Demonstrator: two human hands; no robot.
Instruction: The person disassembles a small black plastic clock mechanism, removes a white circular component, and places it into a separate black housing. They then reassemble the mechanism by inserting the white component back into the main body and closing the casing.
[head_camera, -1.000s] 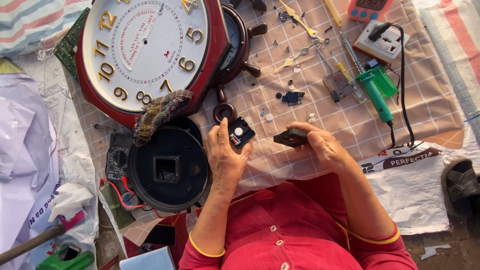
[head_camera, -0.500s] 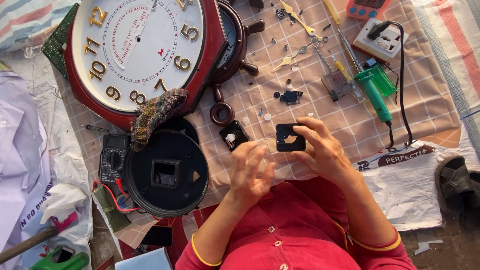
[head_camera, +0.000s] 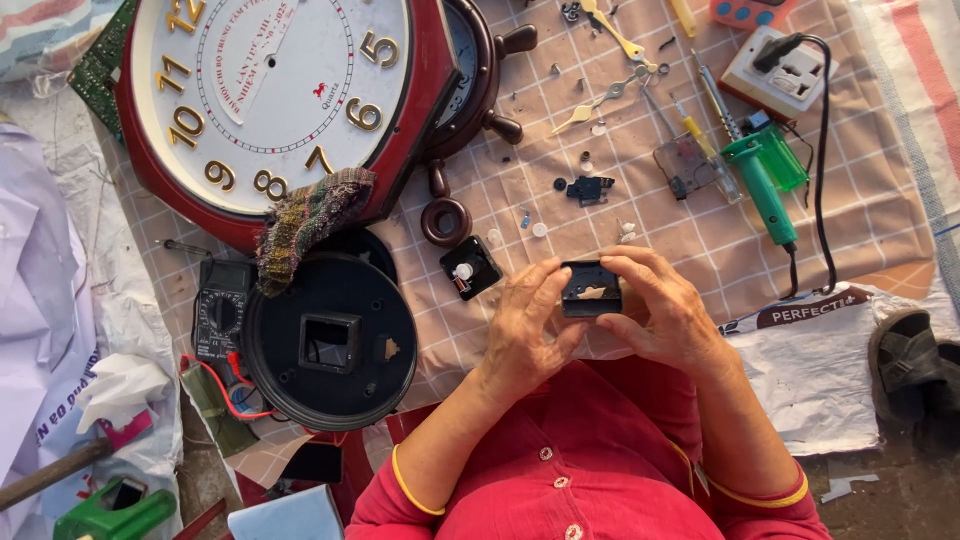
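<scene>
both hands (head_camera: 600, 320) w/ black clock module (head_camera: 590, 290)

One head-worn camera looks steeply down from above the person's chest, close over both hands. It faces the checkered cloth (head_camera: 700, 250) spread just beyond them. No second view shares the scene.

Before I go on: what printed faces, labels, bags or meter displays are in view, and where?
Round white clock dial, gold numerals, red rim: top left.
Black multimeter: left of the round black clock back.
White printed sack with brown band: right of the hands.
White printed bag: far left.
</scene>
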